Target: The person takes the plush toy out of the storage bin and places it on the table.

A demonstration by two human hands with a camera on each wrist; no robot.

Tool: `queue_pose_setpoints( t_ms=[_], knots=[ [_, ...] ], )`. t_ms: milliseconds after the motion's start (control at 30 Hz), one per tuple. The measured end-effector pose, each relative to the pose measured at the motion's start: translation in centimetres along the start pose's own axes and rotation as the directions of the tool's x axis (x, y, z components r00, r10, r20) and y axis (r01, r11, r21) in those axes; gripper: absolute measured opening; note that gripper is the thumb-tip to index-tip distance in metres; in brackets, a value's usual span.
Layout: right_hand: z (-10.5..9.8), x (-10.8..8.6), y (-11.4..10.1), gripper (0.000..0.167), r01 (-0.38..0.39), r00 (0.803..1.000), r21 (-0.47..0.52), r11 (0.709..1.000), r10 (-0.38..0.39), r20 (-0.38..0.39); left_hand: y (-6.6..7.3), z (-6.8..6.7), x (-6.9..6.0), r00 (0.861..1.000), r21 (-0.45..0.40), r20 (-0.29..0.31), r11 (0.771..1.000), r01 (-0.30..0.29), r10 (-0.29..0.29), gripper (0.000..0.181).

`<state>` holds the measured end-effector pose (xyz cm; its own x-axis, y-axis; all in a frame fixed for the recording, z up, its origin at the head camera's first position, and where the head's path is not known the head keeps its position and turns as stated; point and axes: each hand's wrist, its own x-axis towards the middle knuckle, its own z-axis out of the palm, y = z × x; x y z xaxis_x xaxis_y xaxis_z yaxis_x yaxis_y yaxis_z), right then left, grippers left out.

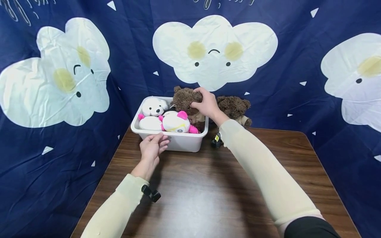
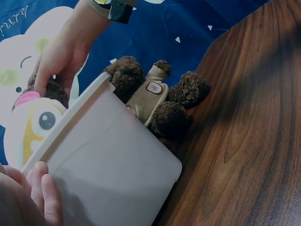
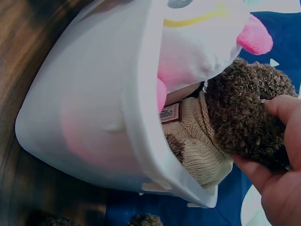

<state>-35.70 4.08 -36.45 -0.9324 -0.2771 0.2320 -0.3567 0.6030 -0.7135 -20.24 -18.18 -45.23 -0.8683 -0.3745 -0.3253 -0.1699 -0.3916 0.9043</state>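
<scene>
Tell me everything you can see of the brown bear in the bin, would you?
The bear looks soft, with curly dark-brown fur, a visible round ear and a beige knitted top bearing a small patch. It is head-up in the bin, its head above the rim. The right hand grips its head; a pink-and-white toy partly hides its body.

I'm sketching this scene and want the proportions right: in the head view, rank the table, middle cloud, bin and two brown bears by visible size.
1. Table
2. Middle cloud
3. Bin
Unranked, smallest: bear inside and bear outside; both are partly hidden and look too alike to order.
</scene>
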Motion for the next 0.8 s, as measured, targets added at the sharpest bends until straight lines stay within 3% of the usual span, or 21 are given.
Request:
queue_pose_setpoints(
  t_ms=[500, 800],
  knots=[
    [-3.3, -0.6, -2.3, 0.053, 0.093, 0.995, 0.034, 0.995, -0.093, 0.018, 0.0, -0.3, 0.2, 1.0, 0.003, 0.009, 1.0, -0.013, 0.013, 0.018],
    [-5.8, -0.8, -2.8, 0.055, 0.125, 0.991, 0.037, 0.991, -0.124, -0.041, 0.0, -0.2, 0.3, 1.0, 0.012, 0.019, 1.0, -0.004, 0.004, 0.017]
  ],
)
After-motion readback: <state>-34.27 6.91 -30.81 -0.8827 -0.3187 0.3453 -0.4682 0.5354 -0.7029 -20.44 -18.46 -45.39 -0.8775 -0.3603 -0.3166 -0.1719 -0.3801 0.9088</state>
